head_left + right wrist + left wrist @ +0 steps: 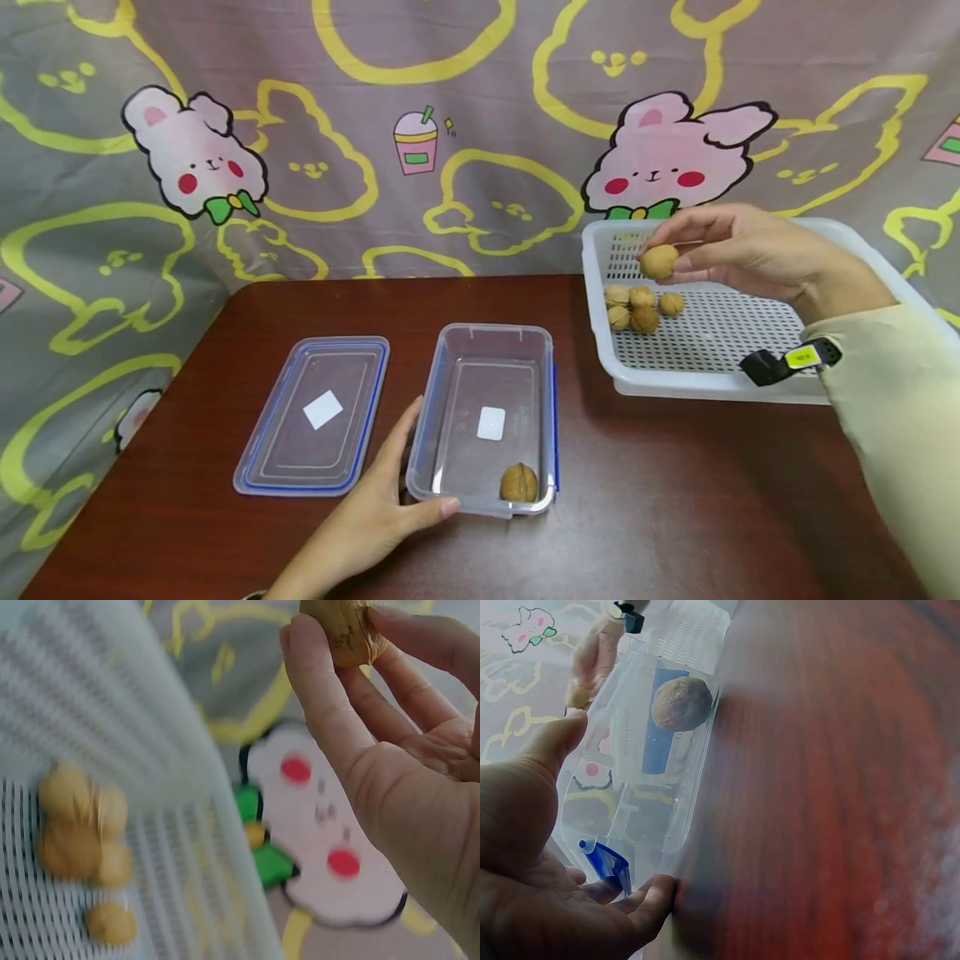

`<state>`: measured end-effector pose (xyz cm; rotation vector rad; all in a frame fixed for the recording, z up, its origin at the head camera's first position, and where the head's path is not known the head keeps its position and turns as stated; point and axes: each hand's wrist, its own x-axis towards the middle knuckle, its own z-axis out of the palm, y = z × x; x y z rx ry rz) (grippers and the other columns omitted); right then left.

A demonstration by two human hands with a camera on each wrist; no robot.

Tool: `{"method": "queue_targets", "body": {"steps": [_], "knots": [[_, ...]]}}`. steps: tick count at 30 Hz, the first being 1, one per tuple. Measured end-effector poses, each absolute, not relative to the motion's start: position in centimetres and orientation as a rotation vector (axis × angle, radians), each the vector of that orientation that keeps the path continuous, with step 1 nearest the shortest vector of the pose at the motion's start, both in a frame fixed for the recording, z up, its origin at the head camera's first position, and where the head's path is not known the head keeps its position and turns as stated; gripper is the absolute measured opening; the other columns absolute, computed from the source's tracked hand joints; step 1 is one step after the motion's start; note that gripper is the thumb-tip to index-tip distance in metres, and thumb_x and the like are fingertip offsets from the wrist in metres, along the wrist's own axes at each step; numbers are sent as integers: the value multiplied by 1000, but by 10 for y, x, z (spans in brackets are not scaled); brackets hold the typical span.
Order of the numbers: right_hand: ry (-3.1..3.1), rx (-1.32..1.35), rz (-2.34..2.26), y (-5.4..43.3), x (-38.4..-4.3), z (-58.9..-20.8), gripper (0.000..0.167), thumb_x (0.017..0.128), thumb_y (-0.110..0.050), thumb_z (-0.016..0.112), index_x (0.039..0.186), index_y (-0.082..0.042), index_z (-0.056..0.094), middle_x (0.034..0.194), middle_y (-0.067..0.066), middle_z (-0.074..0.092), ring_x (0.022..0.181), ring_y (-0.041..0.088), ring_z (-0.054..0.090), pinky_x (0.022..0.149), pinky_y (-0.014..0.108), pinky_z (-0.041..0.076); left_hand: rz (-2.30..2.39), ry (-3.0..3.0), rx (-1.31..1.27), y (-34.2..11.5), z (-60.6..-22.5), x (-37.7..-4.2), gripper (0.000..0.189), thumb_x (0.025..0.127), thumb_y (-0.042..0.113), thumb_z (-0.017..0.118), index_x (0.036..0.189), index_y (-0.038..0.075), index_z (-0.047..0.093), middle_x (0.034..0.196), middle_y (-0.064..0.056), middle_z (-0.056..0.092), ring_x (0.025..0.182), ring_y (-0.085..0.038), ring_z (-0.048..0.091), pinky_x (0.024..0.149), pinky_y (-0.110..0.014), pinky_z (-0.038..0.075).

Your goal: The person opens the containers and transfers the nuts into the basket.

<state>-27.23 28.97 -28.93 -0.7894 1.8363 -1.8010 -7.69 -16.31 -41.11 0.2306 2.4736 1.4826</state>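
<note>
Between thumb and fingertips, my right hand (757, 254) pinches a walnut (660, 262) above the left part of a white plastic basket (720, 387). Several walnuts (643, 320) lie clustered inside that basket. At the near left corner of a clear plastic food container (491, 337), my left hand (375, 508) grips the wall, thumb at the front rim and fingers along the left side. The container has no lid on, and a single walnut (518, 483) sits in its near right corner. In the left wrist view, fingers touch near a blue clip (607, 864) on the container.
Left of the container, its clear lid (311, 417) with a blue seal lies flat on the dark red-brown table (645, 508). A patterned cloth (480, 100) hangs behind the table and along its left side. The basket's raised walls stand at the back right.
</note>
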Motion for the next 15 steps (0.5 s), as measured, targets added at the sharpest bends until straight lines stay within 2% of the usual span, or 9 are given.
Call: {"method": "queue_targets", "body": {"steps": [6,15], "knots": [[2052,-546,-1670,324,-288,-307,37,103,9,53,122,-15,75,124,-3,73,116,14,66,96,33,59,1481,2478,213,-162,-411,-77,118,83,37,90,169,33,10,171,-10,25,142,-32,47,113,-55,40],[1950,-497,-1461,346,-309,-330,40,104,7,52,118,-22,76,121,-9,73,110,9,69,98,35,59,1474,2490,202,-162,-411,-77,118,83,38,90,169,34,9,172,-10,24,144,-33,45,115,-57,39]]}}
